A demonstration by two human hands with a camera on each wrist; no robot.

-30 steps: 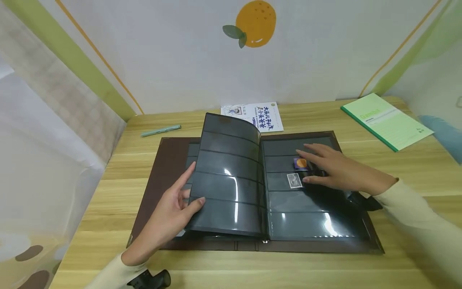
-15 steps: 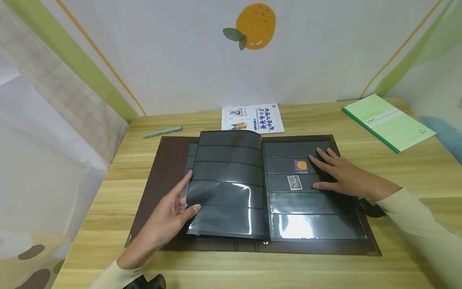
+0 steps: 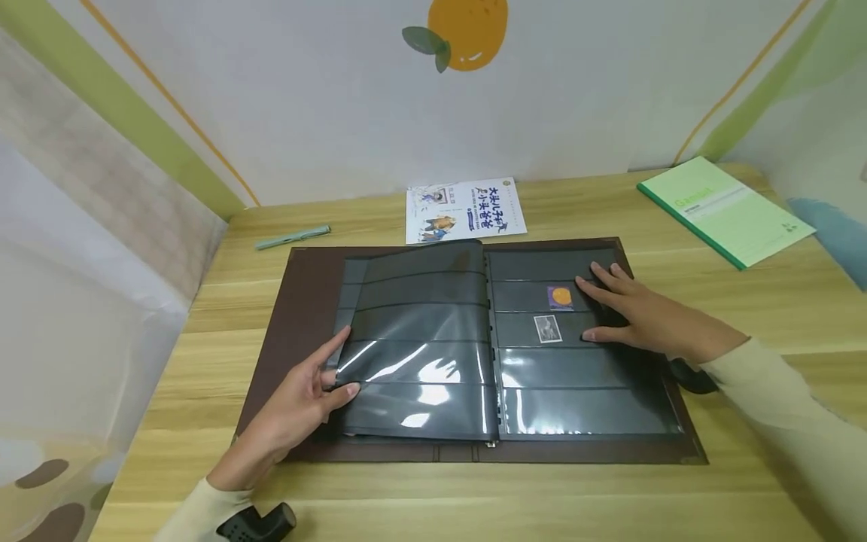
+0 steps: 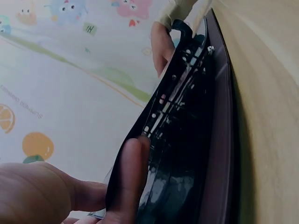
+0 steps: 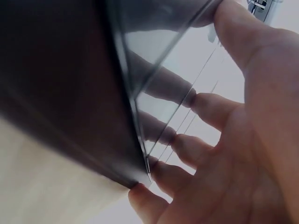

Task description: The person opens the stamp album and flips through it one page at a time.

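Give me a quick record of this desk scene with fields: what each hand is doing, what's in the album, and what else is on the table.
left hand: pinches the outer edge of a black album page, thumb on top
right hand: rests flat on the right-hand page, fingers straight
album: brown cover, lying open on the wooden table
stamps: an orange and purple stamp and a grey stamp, in pockets beside the right hand
behind album: booklet, green pen
far right: green notebook

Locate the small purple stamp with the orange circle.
Head view: the small purple stamp with the orange circle sits in the right-hand black album page, just above the grey stamp, beside the right hand's fingertips.
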